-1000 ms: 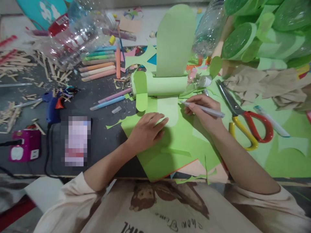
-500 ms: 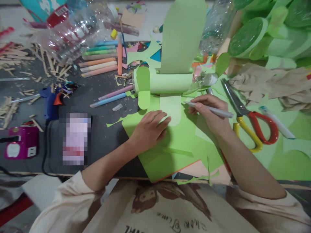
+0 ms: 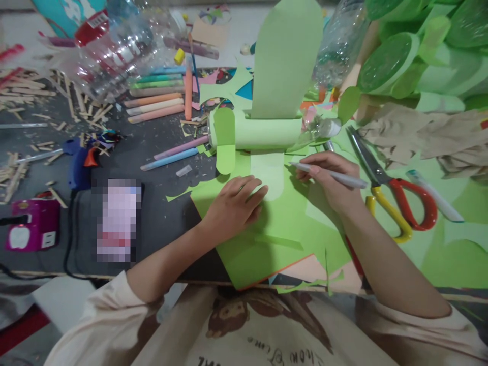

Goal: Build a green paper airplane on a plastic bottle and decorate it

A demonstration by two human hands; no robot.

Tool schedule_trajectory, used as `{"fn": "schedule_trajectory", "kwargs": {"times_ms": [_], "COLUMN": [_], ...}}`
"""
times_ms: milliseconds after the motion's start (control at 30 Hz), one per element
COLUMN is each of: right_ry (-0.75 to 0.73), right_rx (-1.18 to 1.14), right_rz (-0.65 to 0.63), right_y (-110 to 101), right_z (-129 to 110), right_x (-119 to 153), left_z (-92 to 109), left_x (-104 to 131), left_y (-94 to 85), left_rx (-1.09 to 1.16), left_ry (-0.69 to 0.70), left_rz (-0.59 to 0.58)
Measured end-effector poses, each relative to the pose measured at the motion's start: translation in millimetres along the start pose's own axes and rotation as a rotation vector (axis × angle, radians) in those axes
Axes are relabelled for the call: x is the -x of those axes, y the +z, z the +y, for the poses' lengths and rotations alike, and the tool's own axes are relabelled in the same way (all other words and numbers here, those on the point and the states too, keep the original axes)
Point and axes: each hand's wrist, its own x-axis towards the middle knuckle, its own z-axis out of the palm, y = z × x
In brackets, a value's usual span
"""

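My right hand [image 3: 331, 178] grips a white pen [image 3: 343, 178], its tip pointing left toward a pale green rounded strip [image 3: 271, 175]. Fingers apart, my left hand [image 3: 236, 206] lies flat on the bright green paper [image 3: 236, 259], its fingertips near the strip's left edge. Above the strip lies a bottle wrapped in pale green paper [image 3: 269, 133], its cap end to the right. A large pale green wing-like piece [image 3: 287, 61] extends from its far side. A brighter green rounded tab [image 3: 225, 140] sits across its left end.
Scissors [image 3: 379, 178] with red and yellow handles lie on the right, beside crumpled brown paper [image 3: 419, 132]. Left are a phone [image 3: 118, 218], a blue glue gun [image 3: 80, 165] and a magenta box [image 3: 34, 223]. Markers [image 3: 156, 101] and clear bottles [image 3: 125, 46] lie further back.
The view has shifted very slightly. Both hands keep nearly the same place, and the pen tip stays right of the pale strip.
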Motion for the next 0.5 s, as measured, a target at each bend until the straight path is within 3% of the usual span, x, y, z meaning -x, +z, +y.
{"fn": "schedule_trajectory", "kwargs": {"times_ms": [333, 500], "right_ry": [-0.001, 0.056], "right_rx": [0.057, -0.007], "right_rz": [0.003, 0.019], "right_y": [8.1, 19.7], "right_z": [0.1, -0.9], "right_x": [-6.2, -4.8], "left_z": [-0.1, -5.8], "left_x": [-1.7, -2.6], "left_y": [-3.6, -7.8], "left_rx": [0.06, 0.1], "left_ry": [-0.03, -0.008], "left_rz": [-0.098, -0.069]}}
